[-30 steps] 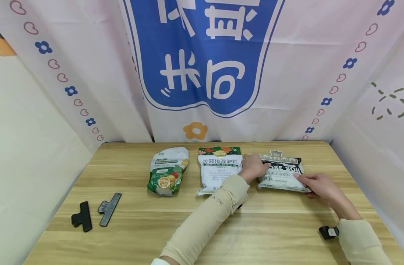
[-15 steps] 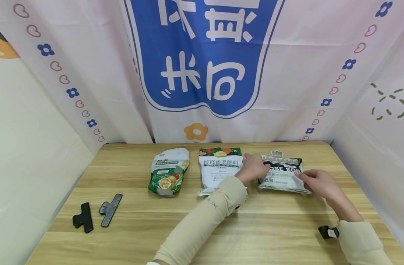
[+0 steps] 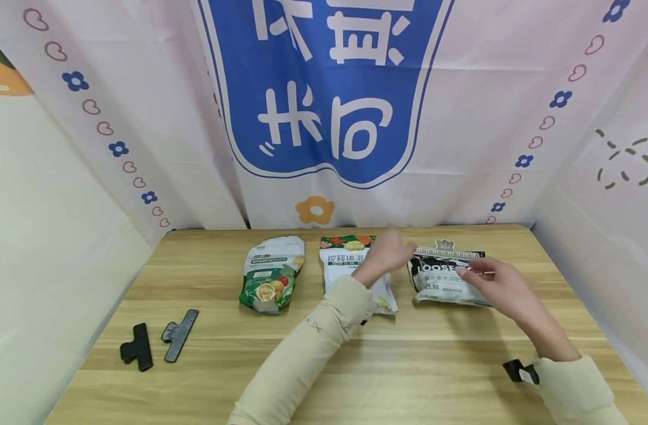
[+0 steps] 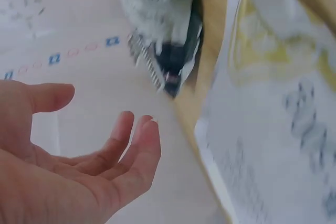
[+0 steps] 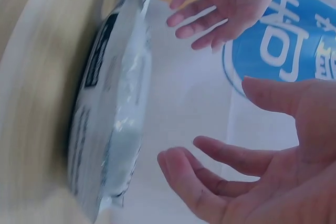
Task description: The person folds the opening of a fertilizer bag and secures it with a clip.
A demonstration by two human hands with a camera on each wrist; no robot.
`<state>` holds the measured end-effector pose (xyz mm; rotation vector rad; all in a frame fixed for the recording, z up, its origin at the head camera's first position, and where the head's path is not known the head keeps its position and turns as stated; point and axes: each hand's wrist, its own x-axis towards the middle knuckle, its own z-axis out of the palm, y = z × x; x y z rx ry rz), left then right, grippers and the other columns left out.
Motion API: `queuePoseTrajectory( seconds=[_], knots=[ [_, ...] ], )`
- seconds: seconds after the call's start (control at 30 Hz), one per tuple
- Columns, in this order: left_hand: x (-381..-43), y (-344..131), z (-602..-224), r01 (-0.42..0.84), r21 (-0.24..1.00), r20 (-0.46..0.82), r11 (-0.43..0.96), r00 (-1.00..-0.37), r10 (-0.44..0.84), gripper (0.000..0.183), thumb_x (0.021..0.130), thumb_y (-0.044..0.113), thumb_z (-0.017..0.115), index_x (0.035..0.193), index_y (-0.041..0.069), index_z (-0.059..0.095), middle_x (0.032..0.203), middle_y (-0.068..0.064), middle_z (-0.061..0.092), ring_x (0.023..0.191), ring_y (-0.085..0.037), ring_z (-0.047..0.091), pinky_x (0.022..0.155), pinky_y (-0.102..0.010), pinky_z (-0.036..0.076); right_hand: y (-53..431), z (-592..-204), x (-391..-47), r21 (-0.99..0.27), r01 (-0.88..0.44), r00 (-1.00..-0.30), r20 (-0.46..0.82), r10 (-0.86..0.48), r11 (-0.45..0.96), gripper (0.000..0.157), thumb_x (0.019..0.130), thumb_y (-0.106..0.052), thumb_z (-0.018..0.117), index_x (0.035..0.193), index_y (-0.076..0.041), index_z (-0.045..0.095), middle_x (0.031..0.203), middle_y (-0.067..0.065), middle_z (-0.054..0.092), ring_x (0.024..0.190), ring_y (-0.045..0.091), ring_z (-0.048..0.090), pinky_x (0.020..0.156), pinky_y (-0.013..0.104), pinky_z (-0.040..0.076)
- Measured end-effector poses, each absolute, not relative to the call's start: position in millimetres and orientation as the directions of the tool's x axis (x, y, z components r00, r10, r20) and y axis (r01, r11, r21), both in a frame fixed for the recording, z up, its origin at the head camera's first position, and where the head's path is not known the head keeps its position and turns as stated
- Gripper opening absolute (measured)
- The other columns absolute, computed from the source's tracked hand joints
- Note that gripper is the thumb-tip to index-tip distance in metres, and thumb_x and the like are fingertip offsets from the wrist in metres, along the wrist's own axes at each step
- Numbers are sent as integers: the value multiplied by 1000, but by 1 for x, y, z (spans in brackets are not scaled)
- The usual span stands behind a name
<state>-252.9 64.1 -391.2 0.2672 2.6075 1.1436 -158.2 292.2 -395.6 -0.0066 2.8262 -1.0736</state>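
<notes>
A black-and-white fertilizer bag (image 3: 445,283) lies at the right of the table, a clear bag clip (image 3: 446,251) with a crown-shaped top across its upper edge. My left hand (image 3: 386,255) is raised over the white-and-green fertilizer bag (image 3: 336,274) in the middle, hiding part of it. In the left wrist view its thumb and fingers (image 4: 139,156) are spread apart, holding nothing. Over the right end of the clipped bag hovers my right hand (image 3: 501,288). The right wrist view shows its loosely bent fingers (image 5: 199,187) apart from the bag (image 5: 110,108).
A green-and-white pouch (image 3: 273,274) lies left of the middle bag. Toward the table's left side are a black clip (image 3: 137,347) and a grey clip (image 3: 181,335). A patterned cloth (image 3: 324,118) hangs behind the table.
Both hands have let go of the clipped bag and lifted. The left hand has shifted left over the middle bag; the right hand has risen slightly. The clip stays on the bag.
</notes>
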Motion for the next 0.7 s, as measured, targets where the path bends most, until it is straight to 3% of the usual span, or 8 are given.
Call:
queuePoseTrajectory(
  seconds=[0.07, 0.1, 0.17, 0.2, 0.37, 0.5, 0.63, 0.7],
  knots=[
    [-255, 54, -386, 41, 757, -181, 652, -946, 269, 68, 107, 38, 58, 160, 2, 36, 134, -16, 67, 94, -27, 69, 85, -38, 59, 286, -393, -158, -673, 22, -993, -102, -63, 740, 76, 106, -55, 56, 149, 7, 50, 144, 32, 60, 130, 47, 60, 101, 59, 54],
    [-256, 49, -385, 30, 763, -186, 646, -946, 264, 68, 108, 39, 58, 161, 3, 36, 152, -17, 58, 114, -31, 68, 99, -43, 58, 283, -393, -158, -677, 16, -992, -100, -70, 736, 75, 106, -55, 56, 149, 7, 51, 143, 30, 61, 130, 46, 60, 101, 58, 54],
    [-259, 37, -382, 3, 776, -199, 630, -948, 250, 71, 107, 41, 58, 164, 6, 32, 166, -15, 43, 146, -35, 51, 119, -51, 47, 278, -392, -159, -682, 0, -991, -98, -91, 731, 72, 106, -53, 57, 149, 6, 51, 141, 29, 63, 129, 44, 62, 102, 57, 54],
    [-260, 31, -382, -11, 789, -204, 615, -948, 245, 73, 107, 41, 58, 164, 6, 30, 168, -16, 40, 150, -37, 46, 122, -53, 43, 275, -393, -159, -687, -10, -990, -95, -104, 727, 71, 106, -51, 58, 148, 6, 51, 140, 28, 64, 128, 44, 62, 102, 57, 54],
    [-267, -1, -389, -48, 835, -189, 549, -960, 205, 79, 106, 42, 59, 166, 6, 24, 170, -17, 35, 153, -38, 42, 122, -55, 42, 261, -396, -164, -717, -64, -983, -74, -166, 695, 64, 107, -43, 61, 145, 8, 54, 140, 29, 64, 126, 44, 66, 102, 55, 57],
    [-270, -22, -396, -56, 840, -181, 539, -967, 180, 74, 106, 41, 59, 164, 3, 30, 151, -19, 56, 128, -33, 62, 111, -50, 50, 251, -398, -168, -731, -94, -976, -67, -208, 675, 62, 106, -40, 62, 144, 8, 55, 138, 28, 66, 122, 42, 69, 99, 52, 60],
    [-272, -41, -400, -100, 841, -201, 531, -970, 135, 67, 107, 40, 59, 160, 3, 40, 145, -18, 61, 128, -31, 63, 111, -48, 51, 239, -399, -173, -754, -72, -968, -106, -229, 653, 61, 106, -40, 63, 146, 6, 54, 137, 26, 67, 120, 38, 71, 98, 49, 60],
    [-272, -50, -403, -118, 846, -209, 519, -971, 120, 65, 107, 40, 59, 158, 3, 42, 156, -18, 54, 141, -34, 55, 115, -51, 49, 233, -401, -176, -771, -51, -962, -133, -238, 635, 61, 106, -39, 63, 146, 6, 54, 135, 26, 68, 118, 36, 72, 98, 47, 61]
  ],
)
